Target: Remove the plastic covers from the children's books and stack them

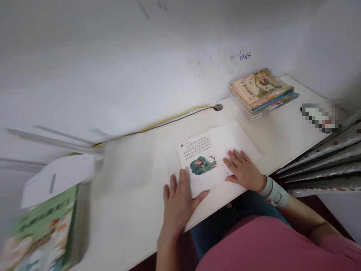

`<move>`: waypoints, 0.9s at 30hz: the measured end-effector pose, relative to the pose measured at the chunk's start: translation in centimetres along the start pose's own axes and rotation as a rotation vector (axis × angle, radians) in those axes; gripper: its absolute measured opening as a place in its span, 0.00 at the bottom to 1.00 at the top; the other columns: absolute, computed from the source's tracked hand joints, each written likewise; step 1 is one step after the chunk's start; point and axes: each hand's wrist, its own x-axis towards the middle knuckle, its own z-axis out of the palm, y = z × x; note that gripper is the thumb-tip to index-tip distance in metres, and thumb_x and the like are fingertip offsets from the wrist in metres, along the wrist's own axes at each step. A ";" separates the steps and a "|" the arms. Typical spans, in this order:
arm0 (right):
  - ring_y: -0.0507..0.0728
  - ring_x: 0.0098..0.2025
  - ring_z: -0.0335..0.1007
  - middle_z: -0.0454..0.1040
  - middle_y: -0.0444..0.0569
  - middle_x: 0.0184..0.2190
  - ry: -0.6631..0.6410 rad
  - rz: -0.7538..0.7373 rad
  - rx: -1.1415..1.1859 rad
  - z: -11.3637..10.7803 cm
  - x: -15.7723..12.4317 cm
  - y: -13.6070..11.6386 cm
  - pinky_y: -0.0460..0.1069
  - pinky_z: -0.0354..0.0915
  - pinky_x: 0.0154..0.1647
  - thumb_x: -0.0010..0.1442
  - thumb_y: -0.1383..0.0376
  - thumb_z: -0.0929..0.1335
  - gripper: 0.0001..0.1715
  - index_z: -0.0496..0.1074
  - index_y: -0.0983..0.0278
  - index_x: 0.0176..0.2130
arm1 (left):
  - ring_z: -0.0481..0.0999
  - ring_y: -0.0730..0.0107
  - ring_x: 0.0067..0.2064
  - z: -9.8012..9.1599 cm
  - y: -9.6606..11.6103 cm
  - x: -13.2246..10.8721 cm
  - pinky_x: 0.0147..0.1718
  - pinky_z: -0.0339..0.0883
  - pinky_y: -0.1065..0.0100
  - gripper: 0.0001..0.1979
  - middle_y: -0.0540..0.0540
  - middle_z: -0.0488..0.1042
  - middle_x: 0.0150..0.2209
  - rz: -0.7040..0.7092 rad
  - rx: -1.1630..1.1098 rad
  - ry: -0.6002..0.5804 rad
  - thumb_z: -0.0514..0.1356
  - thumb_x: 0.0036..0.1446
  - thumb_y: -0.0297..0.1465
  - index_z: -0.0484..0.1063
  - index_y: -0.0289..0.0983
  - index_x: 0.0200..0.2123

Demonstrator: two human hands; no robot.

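Note:
An open book [203, 150] lies flat on the white desk in front of me. Its left page carries printed text above a coloured picture with green leaves; its right page looks mostly blank. My left hand [180, 199] rests at the book's lower left corner, fingers stretched out, the thumb along the bottom edge. On the lower part of the right page lies my right hand [244, 170], palm down with the fingers spread. A light band is on the right wrist.
A stack of picture books [262, 88] sits at the back right, near a pixelated object [321, 117]. Yellow and black cables [169, 122] run along the wall to a hole [218, 107]. Blurred at left are a green-covered book stack [45, 229] and white paper [59, 180]. A curtain [324, 162] hangs right.

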 end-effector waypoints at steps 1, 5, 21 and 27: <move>0.67 0.66 0.48 0.56 0.65 0.64 -0.002 0.001 -0.003 0.0 0.0 0.0 0.63 0.46 0.64 0.60 0.48 0.64 0.39 0.60 0.68 0.62 | 0.42 0.37 0.67 0.0 0.0 0.0 0.60 0.44 0.39 0.52 0.27 0.51 0.65 0.000 0.001 0.000 0.48 0.54 0.57 0.37 0.25 0.67; 0.67 0.66 0.48 0.56 0.65 0.64 -0.004 0.007 -0.005 0.0 -0.1 0.2 0.63 0.47 0.64 0.60 0.48 0.63 0.38 0.60 0.68 0.62 | 0.42 0.38 0.67 -0.2 0.2 0.0 0.59 0.44 0.39 0.51 0.28 0.51 0.65 0.008 -0.007 0.000 0.48 0.54 0.56 0.36 0.25 0.67; 0.68 0.65 0.49 0.56 0.66 0.63 -0.004 0.007 -0.040 0.0 -0.2 0.4 0.62 0.48 0.63 0.61 0.48 0.63 0.39 0.59 0.68 0.62 | 0.44 0.39 0.67 -0.1 0.2 -0.1 0.60 0.44 0.39 0.51 0.28 0.52 0.65 0.005 -0.032 0.021 0.50 0.53 0.56 0.37 0.26 0.67; 0.67 0.65 0.50 0.57 0.66 0.63 -0.010 0.024 -0.061 -0.1 -0.4 0.7 0.63 0.46 0.64 0.60 0.48 0.63 0.38 0.59 0.67 0.62 | 0.43 0.40 0.67 -0.1 0.1 0.0 0.61 0.42 0.39 0.51 0.27 0.51 0.65 -0.008 -0.041 -0.007 0.51 0.53 0.55 0.37 0.24 0.67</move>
